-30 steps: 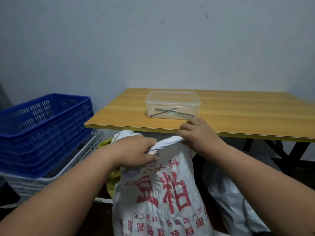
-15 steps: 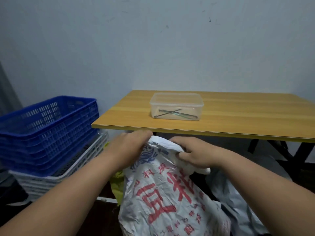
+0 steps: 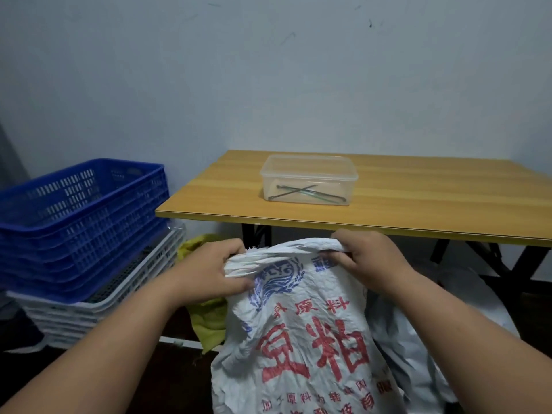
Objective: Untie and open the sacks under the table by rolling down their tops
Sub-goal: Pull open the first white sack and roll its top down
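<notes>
Below the table (image 3: 388,216), both hands have moved apart, each gripping the sack (image 3: 298,324) top.

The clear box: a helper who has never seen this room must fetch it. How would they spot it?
Find the wooden table against the wall. The clear box sits alone on its top, lidded, see-through, with thin metal rods crossed inside.

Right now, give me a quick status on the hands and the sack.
Left hand and right hand both grip the top edge of the white woven sack with red characters. Top spread, not rolled down. Wooden table edge close above.
</notes>
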